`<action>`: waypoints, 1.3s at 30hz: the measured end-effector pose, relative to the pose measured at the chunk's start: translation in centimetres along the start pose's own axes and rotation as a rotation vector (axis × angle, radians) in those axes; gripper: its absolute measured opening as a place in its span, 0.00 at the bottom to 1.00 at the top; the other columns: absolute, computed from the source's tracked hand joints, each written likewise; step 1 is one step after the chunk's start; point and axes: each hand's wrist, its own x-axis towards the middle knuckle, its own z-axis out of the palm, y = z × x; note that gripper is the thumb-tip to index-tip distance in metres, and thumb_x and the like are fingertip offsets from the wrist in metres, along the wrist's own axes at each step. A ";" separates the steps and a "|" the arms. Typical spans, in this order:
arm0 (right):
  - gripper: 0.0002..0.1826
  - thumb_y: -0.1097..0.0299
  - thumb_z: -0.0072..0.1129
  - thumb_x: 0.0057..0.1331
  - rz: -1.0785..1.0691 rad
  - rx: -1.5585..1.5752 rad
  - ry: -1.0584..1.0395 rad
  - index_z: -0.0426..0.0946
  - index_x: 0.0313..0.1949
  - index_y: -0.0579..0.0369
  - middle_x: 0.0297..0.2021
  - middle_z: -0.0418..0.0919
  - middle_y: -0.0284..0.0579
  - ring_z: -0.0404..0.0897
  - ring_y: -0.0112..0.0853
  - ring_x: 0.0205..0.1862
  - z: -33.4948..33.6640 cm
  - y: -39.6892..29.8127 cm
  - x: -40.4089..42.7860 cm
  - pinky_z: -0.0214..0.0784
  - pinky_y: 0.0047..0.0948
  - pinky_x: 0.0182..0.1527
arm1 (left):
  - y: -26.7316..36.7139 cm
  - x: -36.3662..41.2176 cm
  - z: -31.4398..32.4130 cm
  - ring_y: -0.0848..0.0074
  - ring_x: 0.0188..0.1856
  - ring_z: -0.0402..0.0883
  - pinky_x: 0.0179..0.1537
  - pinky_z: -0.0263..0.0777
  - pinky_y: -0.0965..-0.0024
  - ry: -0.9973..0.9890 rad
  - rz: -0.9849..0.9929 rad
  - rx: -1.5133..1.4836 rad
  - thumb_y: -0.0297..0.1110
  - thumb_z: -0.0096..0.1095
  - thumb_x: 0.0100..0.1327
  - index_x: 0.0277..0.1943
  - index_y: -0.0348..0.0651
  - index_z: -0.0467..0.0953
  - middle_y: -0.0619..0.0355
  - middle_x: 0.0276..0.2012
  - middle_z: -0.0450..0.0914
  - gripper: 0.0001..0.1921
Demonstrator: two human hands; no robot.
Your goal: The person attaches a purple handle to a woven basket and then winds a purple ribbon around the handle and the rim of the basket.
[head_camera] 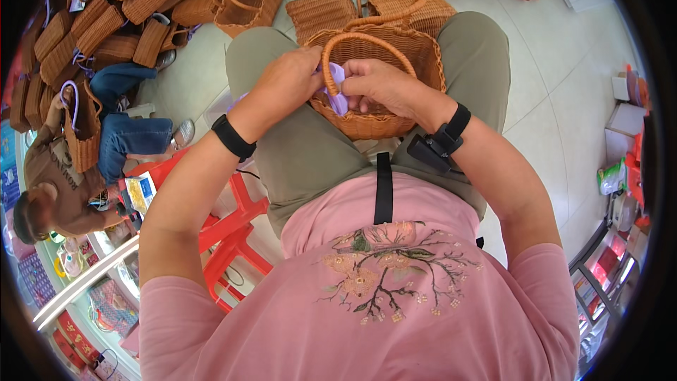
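Note:
A brown wicker basket point(370, 121) with two arched handles sits between my knees. Around the foot of its near handle point(365, 37) lies a lilac ribbon point(337, 100). My left hand point(293, 76) is at the outer left side of that handle foot, its fingertips partly hidden behind the handle and ribbon. My right hand point(373, 84) reaches over the basket's opening from the right, thumb and forefinger closed on the ribbon, the other fingers curled below. More lilac material shows beside my left wrist.
Wicker baskets point(320, 13) lie on the tiled floor ahead, with a large pile point(100, 21) at upper left. Another person point(69, 180) sits at left, holding a basket with a lilac-wrapped handle. Red plastic stools point(238, 227) stand beside me. Boxes point(624, 127) are at far right.

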 end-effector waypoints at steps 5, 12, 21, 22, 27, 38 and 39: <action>0.09 0.63 0.62 0.67 0.119 0.058 -0.062 0.78 0.39 0.55 0.31 0.82 0.35 0.78 0.21 0.31 0.2 0.0 0.5 0.70 0.20 0.29 | -0.1 -0.1 0.6 0.50 0.45 0.85 0.45 0.78 0.55 0.037 -0.006 0.054 0.31 0.63 0.67 0.50 0.37 0.79 0.41 0.43 0.84 0.12; 0.07 0.66 0.61 0.66 0.153 0.038 -0.060 0.79 0.40 0.55 0.29 0.81 0.35 0.77 0.20 0.28 -0.2 0.3 1.1 0.68 0.19 0.27 | -0.5 0.2 1.1 0.47 0.44 0.82 0.47 0.77 0.56 0.061 -0.039 -0.085 0.27 0.61 0.67 0.50 0.37 0.79 0.43 0.43 0.83 0.11; 0.06 0.63 0.63 0.68 0.158 0.099 -0.075 0.80 0.36 0.51 0.28 0.80 0.31 0.75 0.18 0.26 -0.1 1.0 0.7 0.65 0.19 0.26 | 1.7 -3.1 -1.5 0.57 0.45 0.77 0.46 0.70 0.58 0.261 0.225 0.296 0.25 0.69 0.62 0.43 0.42 0.80 0.53 0.40 0.77 0.07; 0.07 0.62 0.63 0.68 0.165 0.103 -0.080 0.80 0.35 0.49 0.28 0.80 0.30 0.75 0.18 0.26 -0.1 1.0 0.7 0.65 0.19 0.26 | 2.2 -3.6 -1.6 0.57 0.45 0.77 0.46 0.70 0.58 0.260 0.227 0.295 0.25 0.69 0.62 0.43 0.42 0.80 0.53 0.40 0.77 0.07; 0.07 0.61 0.63 0.68 0.229 0.009 -0.078 0.79 0.33 0.47 0.27 0.79 0.29 0.75 0.18 0.26 -0.1 0.4 0.5 0.65 0.19 0.27 | 3.3 -5.8 -1.2 0.57 0.42 0.79 0.44 0.73 0.57 0.122 0.166 0.439 0.26 0.69 0.63 0.44 0.44 0.79 0.53 0.38 0.76 0.08; 0.08 0.60 0.64 0.67 0.184 0.008 -0.079 0.79 0.35 0.48 0.27 0.79 0.29 0.75 0.18 0.27 0.1 -0.1 -0.4 0.65 0.19 0.28 | 4.1 -6.4 -0.7 0.53 0.44 0.83 0.47 0.77 0.63 0.144 -0.030 -0.086 0.26 0.62 0.71 0.47 0.34 0.77 0.45 0.43 0.83 0.06; 0.07 0.60 0.65 0.67 0.171 0.025 -0.075 0.80 0.35 0.48 0.27 0.79 0.29 0.75 0.18 0.27 0.1 0.1 -0.3 0.65 0.19 0.28 | 4.1 -6.6 -0.8 0.53 0.47 0.83 0.50 0.77 0.63 0.108 -0.083 -0.143 0.24 0.62 0.70 0.46 0.33 0.76 0.44 0.46 0.83 0.05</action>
